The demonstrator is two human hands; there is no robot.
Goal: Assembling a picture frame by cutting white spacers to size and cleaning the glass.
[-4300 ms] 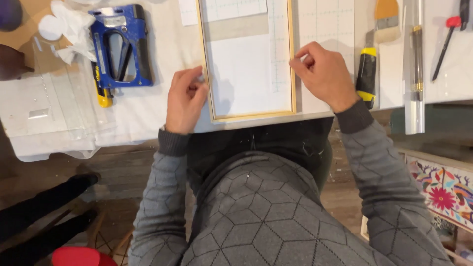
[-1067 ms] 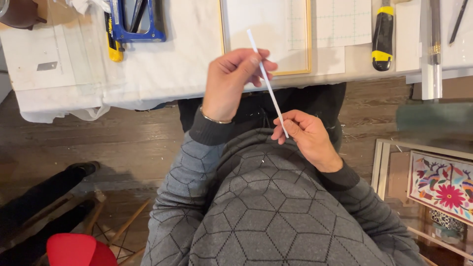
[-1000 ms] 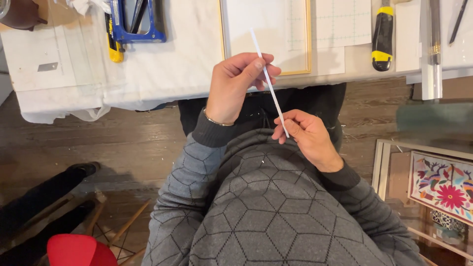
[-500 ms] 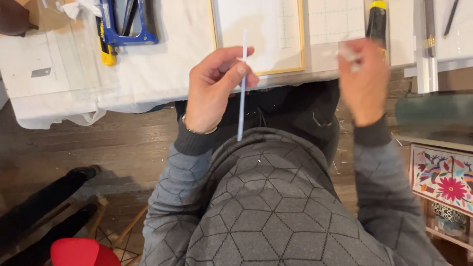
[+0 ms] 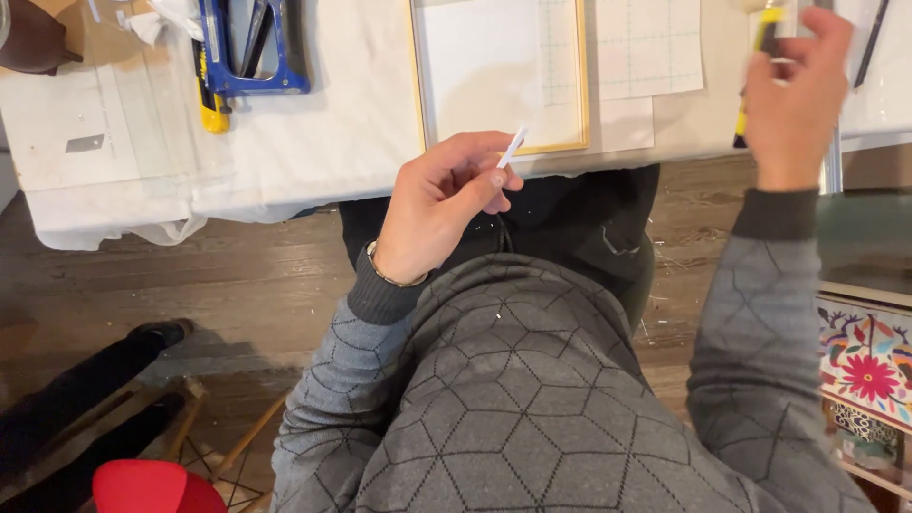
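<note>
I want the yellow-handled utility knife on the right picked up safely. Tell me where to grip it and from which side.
Grip the yellow-and-black utility knife around the middle of its handle, coming from above. It lies flat on the white table cover, lengthwise away from the edge. The right hand hovers over it, hiding part; the blade end cannot be seen.

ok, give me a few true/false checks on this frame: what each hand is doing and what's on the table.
1. The left hand pinches a thin white strip. True.
2. The right hand rests flat on the wooden frame. False: it is raised near the yellow-and-black tool, off to the frame's right.
3. A blue tool lies on the white table cover. True.
4. The strip spans both hands. False: only the left hand holds it.
</note>
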